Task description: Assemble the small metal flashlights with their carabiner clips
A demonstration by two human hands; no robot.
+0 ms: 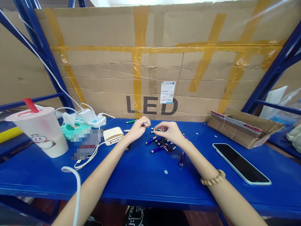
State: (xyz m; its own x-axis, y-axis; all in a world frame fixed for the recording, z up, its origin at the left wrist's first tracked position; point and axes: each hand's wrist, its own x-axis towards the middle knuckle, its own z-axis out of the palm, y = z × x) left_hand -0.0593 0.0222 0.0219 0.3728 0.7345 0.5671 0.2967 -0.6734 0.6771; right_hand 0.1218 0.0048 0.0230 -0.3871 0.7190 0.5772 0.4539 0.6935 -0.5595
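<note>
My left hand is closed around something small, with only a silvery end showing at the fingertips. Between thumb and fingers, my right hand pinches a slim green metallic cylinder, like a pen or small torch. Under and beside my hands lie several similar cylinders in a loose pile, among them a blue one and a purple one. A dark purple cylinder lies nearer to me, by my right forearm. Behind my left hand is another green cylinder.
On the blue table, a lidded cup, a power strip, a teal packet and a cream charger with cables stand left. A phone and an open cardboard box lie right. Taped cardboard closes the back.
</note>
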